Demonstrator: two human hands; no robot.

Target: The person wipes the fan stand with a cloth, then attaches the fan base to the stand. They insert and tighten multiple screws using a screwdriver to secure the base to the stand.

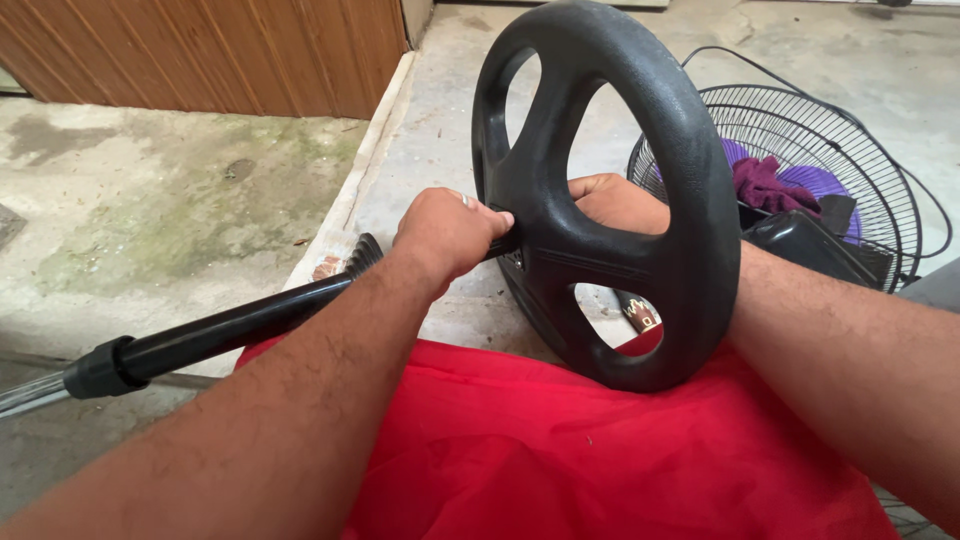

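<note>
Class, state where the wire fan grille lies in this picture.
In the head view the wire fan grille lies on the concrete floor at upper right, just behind the round black base.

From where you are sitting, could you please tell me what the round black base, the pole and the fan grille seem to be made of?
The round black three-spoked base looks like moulded plastic: matte, finely grained, with soft rounded edges. The black pole shows a glossy sheen, probably painted metal or plastic; its far end looks like bare shiny metal. The round fan grille appears to be thin dark wire, likely coated metal.
</note>
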